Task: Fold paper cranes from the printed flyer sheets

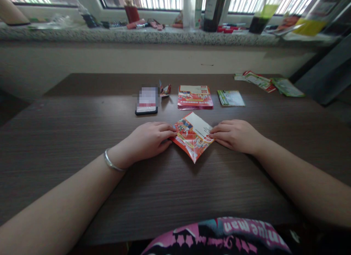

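A square sheet of printed paper [193,136], red, orange and cream with creases across it, lies turned like a diamond, its near corner lifted off the table. My left hand [152,139] pinches its left corner between thumb and fingers. At the opposite corner, my right hand [236,135] grips the paper the same way, fingers pressed together. Just beyond the sheet sits a stack of similar red printed papers [195,98]. A small folded paper piece [165,90] stands to the left of the stack.
A phone [147,100] lies left of the stack. To the right are a green-and-white packet [231,98] and several more packets [260,82] near the wall. Bottles [214,12] and small items crowd the granite windowsill [164,36] behind the table [82,138].
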Motion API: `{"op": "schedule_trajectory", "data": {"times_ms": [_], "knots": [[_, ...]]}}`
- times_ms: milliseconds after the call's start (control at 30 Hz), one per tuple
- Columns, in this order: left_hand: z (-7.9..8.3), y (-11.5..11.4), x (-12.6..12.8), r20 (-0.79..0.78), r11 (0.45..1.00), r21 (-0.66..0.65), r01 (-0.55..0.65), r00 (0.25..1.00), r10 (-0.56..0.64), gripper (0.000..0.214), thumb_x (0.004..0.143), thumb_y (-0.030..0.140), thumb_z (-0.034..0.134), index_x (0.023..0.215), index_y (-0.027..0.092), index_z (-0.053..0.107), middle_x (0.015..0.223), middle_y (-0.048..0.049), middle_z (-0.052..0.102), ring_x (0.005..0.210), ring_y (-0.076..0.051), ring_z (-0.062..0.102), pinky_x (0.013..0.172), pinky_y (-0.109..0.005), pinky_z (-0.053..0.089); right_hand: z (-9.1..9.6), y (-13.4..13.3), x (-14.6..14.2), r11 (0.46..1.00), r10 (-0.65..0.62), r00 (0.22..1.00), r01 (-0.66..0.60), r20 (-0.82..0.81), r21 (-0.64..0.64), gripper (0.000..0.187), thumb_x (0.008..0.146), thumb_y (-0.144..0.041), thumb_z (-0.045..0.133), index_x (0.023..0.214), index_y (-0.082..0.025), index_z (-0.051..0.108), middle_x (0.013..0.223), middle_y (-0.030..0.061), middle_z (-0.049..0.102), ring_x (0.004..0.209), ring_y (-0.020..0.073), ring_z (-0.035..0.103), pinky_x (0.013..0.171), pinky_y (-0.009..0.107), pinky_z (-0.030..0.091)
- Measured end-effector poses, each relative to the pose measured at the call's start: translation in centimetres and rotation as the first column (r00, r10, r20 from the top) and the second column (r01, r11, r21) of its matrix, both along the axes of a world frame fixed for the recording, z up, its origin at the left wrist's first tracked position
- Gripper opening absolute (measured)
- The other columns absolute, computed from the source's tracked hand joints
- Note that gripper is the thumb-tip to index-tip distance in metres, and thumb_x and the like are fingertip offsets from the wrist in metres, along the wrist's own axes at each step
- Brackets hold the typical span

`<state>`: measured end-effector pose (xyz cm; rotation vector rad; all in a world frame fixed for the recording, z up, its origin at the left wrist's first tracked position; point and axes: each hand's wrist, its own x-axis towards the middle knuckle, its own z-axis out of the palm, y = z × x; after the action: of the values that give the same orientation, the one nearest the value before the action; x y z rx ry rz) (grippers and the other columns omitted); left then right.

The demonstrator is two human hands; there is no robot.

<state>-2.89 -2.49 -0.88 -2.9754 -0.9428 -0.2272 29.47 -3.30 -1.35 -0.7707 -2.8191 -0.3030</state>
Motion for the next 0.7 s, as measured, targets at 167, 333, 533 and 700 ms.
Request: {"op": "schedule_trajectory", "data": {"times_ms": [167,333,533,700], "knots": [[-0.36,0.24,-0.08,0.023,0.997,0.069,-0.031,0.999,0.030,0.029,0.094,0.033,0.047,0.108,0.021,0.070,0.108,-0.0073,0.068,0.095,-0.022,0.065,0.084,-0.036,0.052,-0.17,-0.11,0.01,0.992,-0.084,0.995,0.078,-0.054,-0.100,0.025,0.095,-0.029,0.049,0.096,-0.022,0.073,0.104,0.0028,0.073,0.091,0.0174,0.067,0.080,0.030,0.050],[-0.54,0.52,0.00,0.033,0.982,0.176,-0.069,0.997,0.064,0.023,0.093,0.030,0.049,0.095,0.021,0.071,0.091,-0.0054,0.068,0.080,-0.021,0.062,0.073,-0.035,0.048,-0.32,-0.03,-0.03,0.955,-0.186,0.968,0.139,-0.166,-0.262,0.020,0.092,-0.029,0.053,0.088,-0.022,0.071,0.101,0.0016,0.074,0.091,0.0173,0.067,0.082,0.031,0.050],[-0.39,0.54,0.07,0.052,0.985,0.092,-0.144,0.989,0.140,0.021,0.090,0.027,0.053,0.080,0.018,0.068,0.080,-0.0051,0.063,0.075,-0.020,0.058,0.071,-0.034,0.043,-0.64,0.44,-0.24,0.919,-0.194,0.933,0.065,-0.303,-0.388,0.011,0.085,-0.023,0.058,0.076,-0.021,0.064,0.094,0.0048,0.072,0.089,0.0180,0.064,0.084,0.034,0.048],[-0.45,0.73,0.19,0.136,0.987,-0.052,-0.153,0.978,0.158,0.025,0.092,0.035,0.053,0.080,0.017,0.067,0.078,-0.0045,0.061,0.077,-0.018,0.055,0.071,-0.031,0.041,-0.67,0.42,-0.79,0.914,-0.249,0.909,0.106,-0.335,-0.392,0.021,0.086,-0.028,0.059,0.066,-0.021,0.056,0.088,0.0050,0.070,0.084,0.0180,0.062,0.081,0.034,0.046]]}}
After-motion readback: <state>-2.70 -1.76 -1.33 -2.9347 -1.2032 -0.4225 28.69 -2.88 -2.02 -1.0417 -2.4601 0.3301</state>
